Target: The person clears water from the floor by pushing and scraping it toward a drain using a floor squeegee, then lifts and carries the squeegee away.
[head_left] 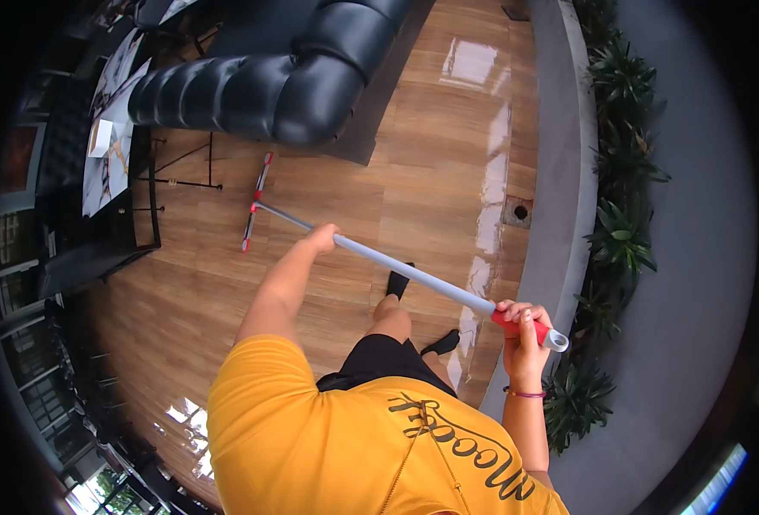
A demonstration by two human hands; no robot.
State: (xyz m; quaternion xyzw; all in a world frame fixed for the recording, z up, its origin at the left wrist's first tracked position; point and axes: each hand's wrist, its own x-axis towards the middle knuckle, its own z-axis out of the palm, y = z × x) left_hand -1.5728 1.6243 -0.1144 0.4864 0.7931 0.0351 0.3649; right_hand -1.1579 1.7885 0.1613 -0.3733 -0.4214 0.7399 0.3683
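A long grey pole runs slantwise across the view, from a red and grey flat head on the wooden floor to a red grip at its near end. My left hand is closed round the pole's middle part. At the near end my right hand is wrapped round the red grip, its thumb along it, with the grey end loop sticking out beyond. The head lies on the floor between the black sofa and a dark table frame.
A marble-patterned table with a white box stands at the left. At the right, a grey ledge borders a row of green plants. A small drain is set in the wooden floor.
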